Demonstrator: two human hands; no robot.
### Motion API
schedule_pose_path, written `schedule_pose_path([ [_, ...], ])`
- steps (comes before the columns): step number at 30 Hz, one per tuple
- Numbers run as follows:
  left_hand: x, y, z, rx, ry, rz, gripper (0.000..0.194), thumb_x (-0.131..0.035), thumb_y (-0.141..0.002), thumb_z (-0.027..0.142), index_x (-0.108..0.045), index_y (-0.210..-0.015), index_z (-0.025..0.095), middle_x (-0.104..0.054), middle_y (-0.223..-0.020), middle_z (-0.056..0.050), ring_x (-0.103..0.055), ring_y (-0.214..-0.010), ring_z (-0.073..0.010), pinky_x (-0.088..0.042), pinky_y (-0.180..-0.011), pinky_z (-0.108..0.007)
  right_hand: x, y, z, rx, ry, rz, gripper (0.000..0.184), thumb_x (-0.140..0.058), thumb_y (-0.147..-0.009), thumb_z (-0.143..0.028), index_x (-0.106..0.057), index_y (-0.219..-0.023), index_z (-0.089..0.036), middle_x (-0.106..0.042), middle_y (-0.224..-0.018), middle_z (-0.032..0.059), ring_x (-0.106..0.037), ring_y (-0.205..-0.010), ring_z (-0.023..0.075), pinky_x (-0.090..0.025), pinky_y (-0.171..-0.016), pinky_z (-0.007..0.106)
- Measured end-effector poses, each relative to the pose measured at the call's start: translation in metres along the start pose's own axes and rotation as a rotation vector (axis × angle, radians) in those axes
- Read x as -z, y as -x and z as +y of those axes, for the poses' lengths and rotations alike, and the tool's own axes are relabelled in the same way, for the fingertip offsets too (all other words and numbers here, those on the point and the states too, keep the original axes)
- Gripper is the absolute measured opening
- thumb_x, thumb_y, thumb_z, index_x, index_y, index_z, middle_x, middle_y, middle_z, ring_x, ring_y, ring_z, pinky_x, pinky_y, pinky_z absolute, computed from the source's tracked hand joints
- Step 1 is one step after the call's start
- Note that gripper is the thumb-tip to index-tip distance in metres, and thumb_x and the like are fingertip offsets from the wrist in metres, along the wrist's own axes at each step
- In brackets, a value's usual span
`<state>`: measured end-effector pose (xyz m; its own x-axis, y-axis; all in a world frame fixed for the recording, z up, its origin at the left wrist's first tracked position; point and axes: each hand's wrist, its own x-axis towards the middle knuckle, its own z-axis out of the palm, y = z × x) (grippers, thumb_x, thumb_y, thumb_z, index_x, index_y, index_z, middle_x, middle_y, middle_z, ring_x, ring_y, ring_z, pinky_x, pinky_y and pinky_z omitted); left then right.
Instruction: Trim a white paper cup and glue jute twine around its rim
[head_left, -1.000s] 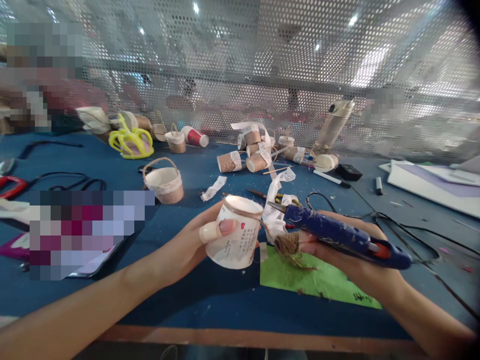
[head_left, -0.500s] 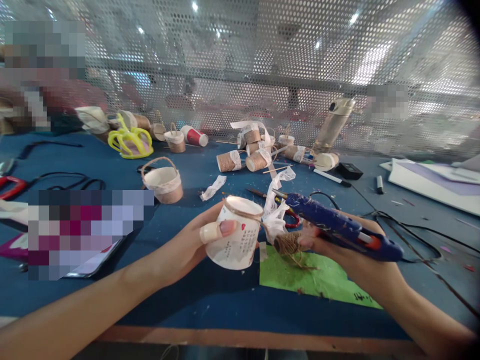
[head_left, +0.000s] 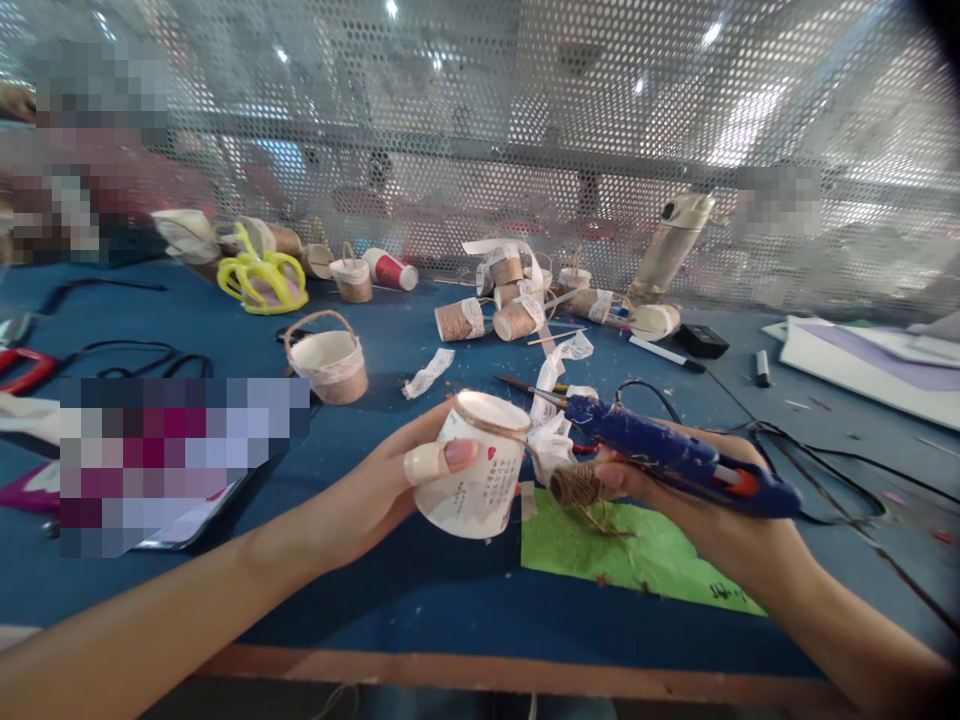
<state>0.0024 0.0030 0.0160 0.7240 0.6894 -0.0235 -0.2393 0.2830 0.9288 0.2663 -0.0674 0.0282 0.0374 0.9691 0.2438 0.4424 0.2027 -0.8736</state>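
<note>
My left hand point(head_left: 390, 480) is closed round a white paper cup point(head_left: 476, 470) with printed text and a strand of brown twine along its rim, held tilted above the blue table point(head_left: 420, 360). A plaster wraps the thumb. My right hand point(head_left: 675, 500) grips a blue hot glue gun point(head_left: 675, 455) with an orange trigger, its nozzle pointing left toward the cup. The same hand's fingertips pinch a small spool of brown twine point(head_left: 574, 487) just right of the cup. A green paper sheet point(head_left: 622, 555) lies under the right hand.
A twine-wrapped cup basket point(head_left: 330, 360) with a handle stands left of centre. Several wrapped cups point(head_left: 487, 310) and white lace scraps point(head_left: 427, 372) lie further back. A yellow crown shape point(head_left: 259, 280), black cables point(head_left: 795, 440), markers point(head_left: 664, 357) and a perforated metal screen point(head_left: 525, 130) surround them.
The glue gun's nozzle rose away from the cup half a second ago, then came back down and left toward it. The left hand and cup stay almost still.
</note>
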Motion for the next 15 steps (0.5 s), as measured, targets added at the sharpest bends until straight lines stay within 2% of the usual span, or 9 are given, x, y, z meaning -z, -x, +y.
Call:
schedule_pose_path([
  [4,-0.0003,0.0,0.0007,0.007,0.0,-0.01,0.045,-0.067,-0.086,0.042,-0.062,-0.125,0.021,-0.077,-0.102,-0.01,-0.073,-0.085,-0.0246,-0.057,-0.075,-0.032,0.0006,-0.0009,-0.0003,0.058,0.058,-0.01,0.014,-0.081,-0.076,-0.03,-0.078,-0.083,-0.019,-0.075,-0.077,0.0015,-0.067,-0.064,0.0182,-0.05,-0.05,0.024],
  [8,0.0012,-0.0008,0.0,0.013,-0.002,-0.006,0.045,-0.067,-0.087,0.043,-0.062,-0.125,0.021,-0.077,-0.102,-0.01,-0.073,-0.085,-0.0255,-0.056,-0.074,-0.032,-0.0004,-0.0019,-0.0001,0.026,0.057,0.007,0.016,-0.083,-0.074,-0.03,-0.079,-0.086,-0.021,-0.077,-0.078,0.0011,-0.067,-0.061,0.0185,-0.052,-0.052,0.026],
  [11,0.0016,-0.0006,-0.0007,0.006,-0.001,-0.005,0.043,-0.067,-0.087,0.042,-0.063,-0.125,0.021,-0.077,-0.103,-0.01,-0.072,-0.086,-0.0256,-0.055,-0.074,-0.032,-0.0016,-0.0024,-0.001,0.017,0.06,-0.006,0.014,-0.082,-0.074,-0.034,-0.077,-0.078,-0.022,-0.074,-0.073,0.0006,-0.066,-0.06,0.0179,-0.05,-0.051,0.025],
  [15,0.0011,0.0003,-0.0007,0.0,-0.008,0.003,0.042,-0.065,-0.089,0.038,-0.062,-0.126,0.02,-0.076,-0.109,-0.011,-0.072,-0.087,-0.0259,-0.053,-0.077,-0.034,-0.0005,-0.0027,-0.0012,0.168,0.111,-0.038,0.015,-0.08,-0.078,-0.033,-0.072,-0.072,-0.022,-0.07,-0.069,-0.0012,-0.064,-0.06,0.0146,-0.05,-0.054,0.023],
])
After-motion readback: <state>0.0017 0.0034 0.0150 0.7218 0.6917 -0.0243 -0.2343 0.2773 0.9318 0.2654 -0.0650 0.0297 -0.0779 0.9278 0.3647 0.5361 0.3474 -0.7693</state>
